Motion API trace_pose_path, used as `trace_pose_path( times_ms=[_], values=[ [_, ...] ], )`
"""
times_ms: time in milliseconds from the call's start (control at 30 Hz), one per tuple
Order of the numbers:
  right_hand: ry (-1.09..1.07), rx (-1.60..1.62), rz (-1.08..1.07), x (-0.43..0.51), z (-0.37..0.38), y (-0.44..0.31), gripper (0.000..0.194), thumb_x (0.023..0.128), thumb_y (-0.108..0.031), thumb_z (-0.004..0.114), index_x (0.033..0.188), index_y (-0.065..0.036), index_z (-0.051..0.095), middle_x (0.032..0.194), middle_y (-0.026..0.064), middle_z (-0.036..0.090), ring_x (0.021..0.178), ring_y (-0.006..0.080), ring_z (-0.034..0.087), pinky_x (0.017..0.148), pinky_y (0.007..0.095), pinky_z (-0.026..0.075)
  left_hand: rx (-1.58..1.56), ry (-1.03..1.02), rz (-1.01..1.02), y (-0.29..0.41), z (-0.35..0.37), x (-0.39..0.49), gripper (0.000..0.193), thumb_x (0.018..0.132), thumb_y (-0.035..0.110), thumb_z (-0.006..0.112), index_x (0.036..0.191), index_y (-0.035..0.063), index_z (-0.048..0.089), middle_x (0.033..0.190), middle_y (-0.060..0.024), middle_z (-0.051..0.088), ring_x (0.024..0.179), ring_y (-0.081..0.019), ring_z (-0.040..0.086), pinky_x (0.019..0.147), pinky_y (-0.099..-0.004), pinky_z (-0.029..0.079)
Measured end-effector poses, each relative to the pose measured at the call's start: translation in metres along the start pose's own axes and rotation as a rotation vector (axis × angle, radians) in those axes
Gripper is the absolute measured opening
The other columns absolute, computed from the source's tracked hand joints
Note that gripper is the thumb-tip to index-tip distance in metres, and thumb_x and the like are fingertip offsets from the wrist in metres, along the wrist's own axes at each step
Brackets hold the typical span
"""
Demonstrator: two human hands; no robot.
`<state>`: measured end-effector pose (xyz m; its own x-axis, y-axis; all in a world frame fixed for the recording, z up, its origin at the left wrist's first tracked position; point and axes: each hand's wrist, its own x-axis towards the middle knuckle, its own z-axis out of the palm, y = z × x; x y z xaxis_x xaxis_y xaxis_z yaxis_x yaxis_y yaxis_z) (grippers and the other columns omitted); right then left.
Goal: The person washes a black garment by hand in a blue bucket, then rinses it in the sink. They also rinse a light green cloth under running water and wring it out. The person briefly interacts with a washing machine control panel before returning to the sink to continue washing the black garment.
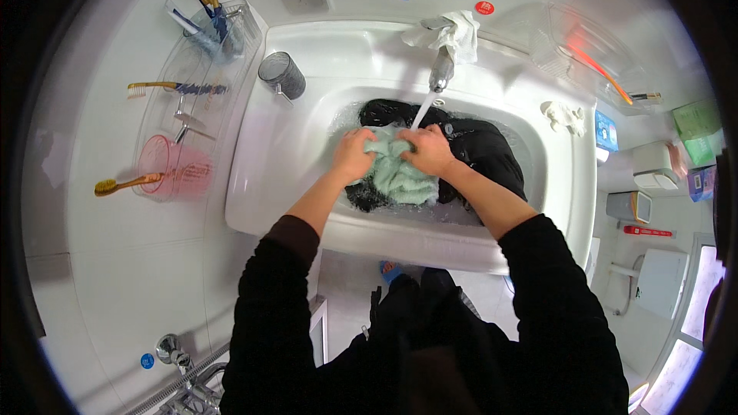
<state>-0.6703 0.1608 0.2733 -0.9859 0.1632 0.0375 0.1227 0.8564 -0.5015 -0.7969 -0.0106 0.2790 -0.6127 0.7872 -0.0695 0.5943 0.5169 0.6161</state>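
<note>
My left hand grips the left part of a wet pale green cloth. On the cloth's upper right part, my right hand has its fingers closed. The cloth lies bunched over a dark garment in the white washbasin. Water fills the bottom of the basin around both. From the metal faucet a stream runs down beside my right hand. Crumpled white tissue covers part of the faucet's handle. Much of the dark garment's middle is hidden under the cloth and my hands.
A grey cup stands on the basin's left ledge. Crumpled white material lies on the right rim. Clear wall racks hold toothbrushes and a pink cup at left, and an orange-handled item at right. A shower mixer is at lower left.
</note>
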Motion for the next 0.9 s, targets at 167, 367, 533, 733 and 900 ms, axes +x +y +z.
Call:
trace_pose_path(
  times_ms=[167,367,533,733,900],
  values=[
    [0.073,-0.005,-0.272,-0.036,-0.041,-0.022,0.037,0.070,-0.018,0.067,0.106,-0.017,0.060,0.091,0.0058,0.056,0.101,0.0244,0.051,0.101,0.0493,0.027,-0.143,-0.064,0.093,-0.003,-0.031,-0.041,0.043,0.064,0.006,0.071,0.104,0.0090,0.055,0.093,-0.0131,0.062,0.087,-0.0328,0.059,0.077,-0.0394,0.047],
    [-0.113,-0.223,-0.511,-0.068,0.006,-0.025,0.042,0.069,-0.025,0.068,0.109,-0.026,0.056,0.106,0.0055,0.049,0.113,0.0261,0.042,0.099,0.0602,0.026,0.234,-0.360,0.239,0.005,-0.044,-0.080,0.037,0.067,0.018,0.071,0.102,0.0113,0.061,0.098,-0.0092,0.057,0.097,-0.0302,0.053,0.086,-0.0394,0.044],
    [-0.184,-0.335,-0.355,-0.050,0.038,-0.053,0.040,0.071,-0.032,0.067,0.108,-0.027,0.055,0.106,0.0069,0.047,0.112,0.0271,0.041,0.090,0.0552,0.034,0.159,-0.261,0.234,-0.003,-0.051,-0.092,0.037,0.073,0.017,0.067,0.108,0.0110,0.061,0.111,-0.0095,0.051,0.106,-0.0304,0.048,0.092,-0.0397,0.040],
    [-0.197,-0.544,-0.186,-0.003,0.074,-0.067,0.035,0.080,-0.028,0.057,0.115,-0.024,0.058,0.118,0.0124,0.051,0.110,0.0301,0.050,0.087,0.0525,0.039,0.151,-0.016,0.236,-0.014,-0.059,-0.115,0.039,0.076,0.016,0.066,0.113,0.0092,0.059,0.126,-0.0119,0.047,0.121,-0.0297,0.041,0.099,-0.0418,0.035],
    [-0.247,-0.340,0.050,0.033,0.070,-0.077,0.042,0.078,-0.038,0.058,0.106,-0.008,0.063,0.113,0.0200,0.057,0.105,0.0343,0.056,0.080,0.0477,0.048,0.380,0.201,0.153,-0.032,-0.064,-0.132,0.040,0.077,0.018,0.066,0.115,0.0071,0.057,0.127,-0.0155,0.045,0.121,-0.0336,0.040,0.100,-0.0433,0.034]
  ],
)
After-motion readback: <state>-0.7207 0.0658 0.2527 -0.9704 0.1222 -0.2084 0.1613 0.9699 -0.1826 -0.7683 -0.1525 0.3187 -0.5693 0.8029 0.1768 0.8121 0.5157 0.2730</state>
